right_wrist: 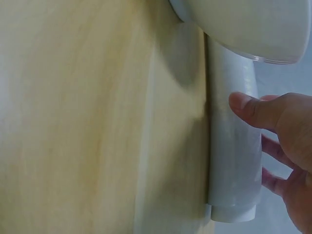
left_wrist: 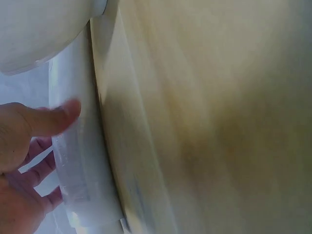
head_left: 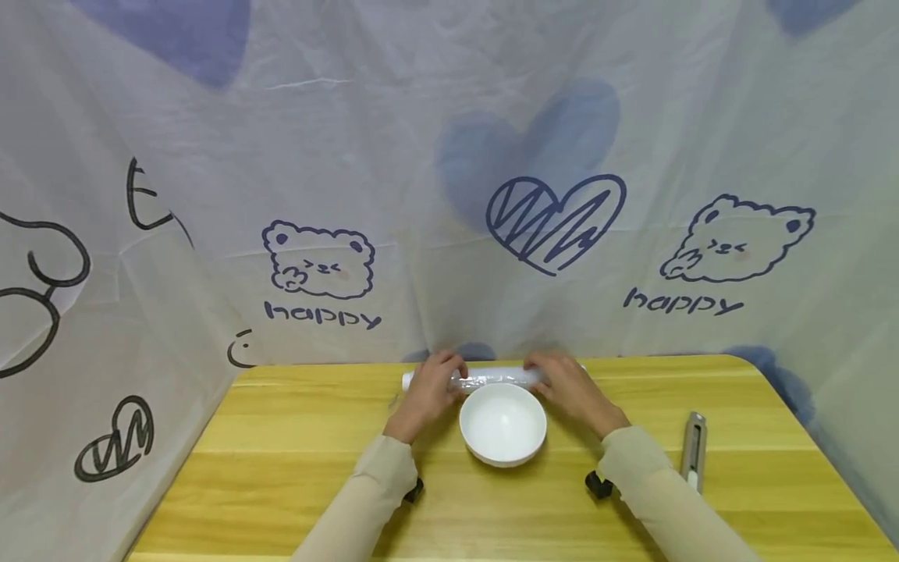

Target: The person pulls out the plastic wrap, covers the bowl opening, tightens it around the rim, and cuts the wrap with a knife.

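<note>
A roll of clear cling film (head_left: 495, 377) lies sideways along the far edge of the table, with white core ends. My left hand (head_left: 428, 392) holds its left part, the thumb on the near side and the fingers on the far side, as the left wrist view shows of the roll (left_wrist: 80, 165). Toward the other end, my right hand (head_left: 567, 389) grips it in the same way; the thumb (right_wrist: 248, 108) lies on the film. Just in front of the roll stands a white bowl (head_left: 503, 425), between the two forearms, touched by neither hand as far as I see.
A grey utility knife (head_left: 694, 449) lies on the wooden table (head_left: 281, 468) beside the right sleeve. Behind the far table edge hangs a pale cloth (head_left: 421, 257) with hearts and bear drawings. Black wrist devices (head_left: 598, 485) sit below both cuffs.
</note>
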### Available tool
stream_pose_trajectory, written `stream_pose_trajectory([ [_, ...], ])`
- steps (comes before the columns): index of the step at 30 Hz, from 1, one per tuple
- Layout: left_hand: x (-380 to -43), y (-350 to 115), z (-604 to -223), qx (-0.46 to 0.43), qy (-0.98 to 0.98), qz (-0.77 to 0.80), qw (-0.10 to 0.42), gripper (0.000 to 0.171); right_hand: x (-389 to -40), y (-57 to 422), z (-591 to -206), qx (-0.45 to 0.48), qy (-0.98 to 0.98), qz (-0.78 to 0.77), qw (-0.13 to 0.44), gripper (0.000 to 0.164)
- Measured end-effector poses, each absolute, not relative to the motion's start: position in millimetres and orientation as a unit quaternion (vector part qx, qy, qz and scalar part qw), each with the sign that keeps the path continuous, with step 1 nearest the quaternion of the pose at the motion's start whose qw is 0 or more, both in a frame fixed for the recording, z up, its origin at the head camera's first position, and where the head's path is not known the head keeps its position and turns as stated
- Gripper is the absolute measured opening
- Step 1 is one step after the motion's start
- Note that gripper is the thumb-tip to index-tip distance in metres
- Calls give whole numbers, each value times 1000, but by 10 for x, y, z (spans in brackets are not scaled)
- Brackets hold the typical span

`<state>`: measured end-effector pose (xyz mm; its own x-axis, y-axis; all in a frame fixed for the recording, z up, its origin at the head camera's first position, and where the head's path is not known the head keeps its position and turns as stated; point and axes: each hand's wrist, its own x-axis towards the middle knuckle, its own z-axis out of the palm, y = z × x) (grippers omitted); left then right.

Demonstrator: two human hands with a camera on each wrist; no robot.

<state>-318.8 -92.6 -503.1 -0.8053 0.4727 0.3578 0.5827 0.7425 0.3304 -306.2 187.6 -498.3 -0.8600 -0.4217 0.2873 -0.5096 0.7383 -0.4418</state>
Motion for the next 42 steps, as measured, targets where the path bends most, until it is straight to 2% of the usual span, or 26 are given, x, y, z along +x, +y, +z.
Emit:
stream_pose_trajectory([
  [8, -3181, -957, -4978, -306, -918, -222, 123, 18, -3054, 1907, -4924, 258, -925, 269, 69, 12],
  [18, -3172, -959, -4937, -301, -921, -221, 110, 16, -3057, 1897, -4947, 259, -930, 250, 70, 9],
  [27, -3201, -949, -4854, -286, -920, -234, 134, 12, -3030, 1880, -4951, 246, -929, 240, 140, 6],
  [35, -3263, -957, -4787, -290, -907, -281, 116, 10, -3040, 1851, -4929, 218, -922, 272, 168, 1],
  [42, -3308, -950, -4716, -282, -913, -279, 91, 9, -3075, 1826, -4894, 223, -904, 309, 194, 12],
])
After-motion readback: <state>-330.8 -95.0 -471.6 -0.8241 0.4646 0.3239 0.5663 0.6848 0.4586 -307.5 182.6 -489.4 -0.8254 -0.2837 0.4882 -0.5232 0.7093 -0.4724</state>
